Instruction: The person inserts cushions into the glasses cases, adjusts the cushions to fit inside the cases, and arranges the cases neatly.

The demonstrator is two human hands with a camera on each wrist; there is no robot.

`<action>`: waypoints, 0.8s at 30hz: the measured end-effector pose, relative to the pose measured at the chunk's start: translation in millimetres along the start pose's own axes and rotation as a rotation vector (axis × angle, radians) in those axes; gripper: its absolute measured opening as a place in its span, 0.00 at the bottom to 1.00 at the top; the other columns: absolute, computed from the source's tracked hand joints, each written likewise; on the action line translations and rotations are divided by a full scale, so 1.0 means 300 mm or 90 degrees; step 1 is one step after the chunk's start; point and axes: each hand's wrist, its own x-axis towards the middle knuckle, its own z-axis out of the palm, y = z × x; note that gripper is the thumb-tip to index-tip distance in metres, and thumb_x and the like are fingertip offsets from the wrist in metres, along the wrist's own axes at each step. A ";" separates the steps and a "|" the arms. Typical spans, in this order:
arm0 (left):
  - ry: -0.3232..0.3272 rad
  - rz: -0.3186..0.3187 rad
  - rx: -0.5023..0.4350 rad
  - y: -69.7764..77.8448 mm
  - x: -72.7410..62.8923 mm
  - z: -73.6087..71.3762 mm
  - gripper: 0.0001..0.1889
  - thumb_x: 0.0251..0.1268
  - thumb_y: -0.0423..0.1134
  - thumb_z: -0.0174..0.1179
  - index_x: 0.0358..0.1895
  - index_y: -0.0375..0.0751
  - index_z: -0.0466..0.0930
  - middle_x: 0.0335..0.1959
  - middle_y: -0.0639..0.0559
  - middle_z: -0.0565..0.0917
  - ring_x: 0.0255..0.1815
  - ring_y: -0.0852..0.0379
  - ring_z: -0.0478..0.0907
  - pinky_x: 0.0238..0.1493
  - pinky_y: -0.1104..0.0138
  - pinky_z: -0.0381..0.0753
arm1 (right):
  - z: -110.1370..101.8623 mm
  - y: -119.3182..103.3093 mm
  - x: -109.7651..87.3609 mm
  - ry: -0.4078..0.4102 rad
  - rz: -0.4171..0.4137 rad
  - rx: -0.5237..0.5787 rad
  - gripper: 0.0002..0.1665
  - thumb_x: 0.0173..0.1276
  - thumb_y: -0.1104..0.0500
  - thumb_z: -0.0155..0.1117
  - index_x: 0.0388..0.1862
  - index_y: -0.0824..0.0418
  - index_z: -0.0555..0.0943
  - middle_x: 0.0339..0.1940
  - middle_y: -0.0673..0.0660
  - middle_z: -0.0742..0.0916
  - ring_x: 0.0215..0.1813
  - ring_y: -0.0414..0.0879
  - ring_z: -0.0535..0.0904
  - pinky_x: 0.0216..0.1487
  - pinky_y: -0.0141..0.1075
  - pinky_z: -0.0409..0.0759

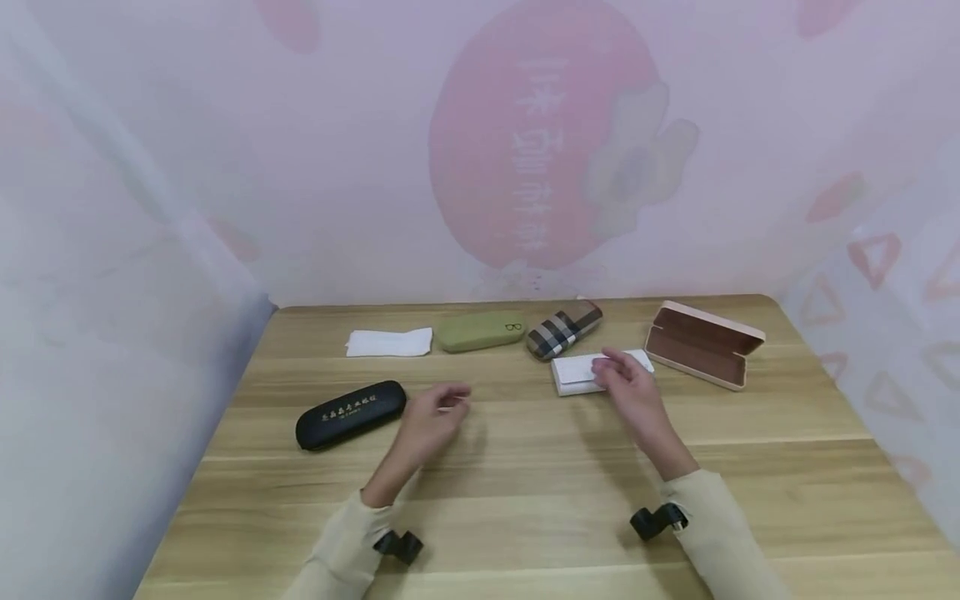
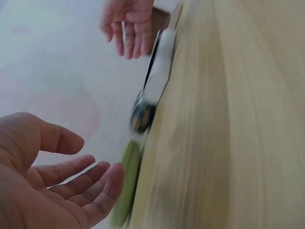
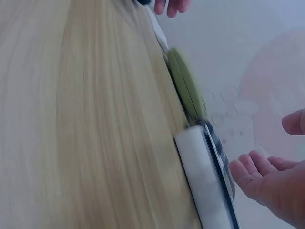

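Note:
My right hand hovers over the white glasses case, its fingers loosely bent and holding nothing. In the right wrist view, that hand shows a gap between thumb and fingers, beside the white case. My left hand is raised above the table, just right of a black glasses case with gold lettering. Its palm and relaxed fingers appear in the left wrist view, where the hand is likewise without any object.
Along the back lie a folded white cloth, a green glasses case and a plaid case. A pink case with brown lining stands with its lid up at the right. Behind the wooden table rises a printed wall.

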 end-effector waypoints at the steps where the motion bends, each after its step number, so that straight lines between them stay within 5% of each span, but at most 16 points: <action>1: -0.014 0.008 -0.012 0.009 0.012 0.024 0.16 0.67 0.31 0.61 0.56 0.30 0.82 0.53 0.38 0.87 0.53 0.45 0.85 0.57 0.54 0.84 | -0.022 0.004 -0.003 0.009 -0.001 0.007 0.29 0.78 0.61 0.54 0.74 0.70 0.66 0.67 0.70 0.79 0.53 0.35 0.82 0.56 0.24 0.80; 10: -0.130 0.041 -0.040 0.131 0.098 0.198 0.17 0.69 0.34 0.60 0.58 0.32 0.81 0.55 0.38 0.85 0.55 0.45 0.84 0.58 0.56 0.83 | -0.203 0.061 -0.017 0.130 0.012 0.094 0.28 0.78 0.62 0.55 0.71 0.74 0.65 0.39 0.41 0.86 0.45 0.32 0.85 0.58 0.28 0.81; 15: -0.151 0.052 -0.060 0.189 0.130 0.274 0.16 0.68 0.34 0.60 0.56 0.32 0.82 0.54 0.39 0.86 0.54 0.47 0.84 0.54 0.60 0.84 | -0.293 0.082 -0.008 0.217 0.041 0.111 0.23 0.76 0.62 0.56 0.67 0.69 0.71 0.36 0.38 0.86 0.41 0.29 0.83 0.52 0.23 0.81; 20: -0.163 0.081 -0.062 0.235 0.148 0.334 0.16 0.66 0.35 0.63 0.55 0.32 0.82 0.53 0.40 0.87 0.52 0.50 0.85 0.48 0.66 0.84 | -0.379 0.094 0.021 0.290 0.079 0.067 0.21 0.75 0.60 0.56 0.64 0.66 0.76 0.39 0.39 0.84 0.42 0.29 0.81 0.45 0.19 0.80; 24: -0.166 0.093 -0.074 0.258 0.161 0.380 0.16 0.64 0.35 0.65 0.54 0.32 0.83 0.52 0.40 0.87 0.50 0.53 0.85 0.47 0.71 0.82 | -0.436 0.103 0.058 0.325 0.102 -0.034 0.25 0.75 0.57 0.56 0.66 0.66 0.76 0.38 0.37 0.81 0.40 0.28 0.78 0.41 0.18 0.78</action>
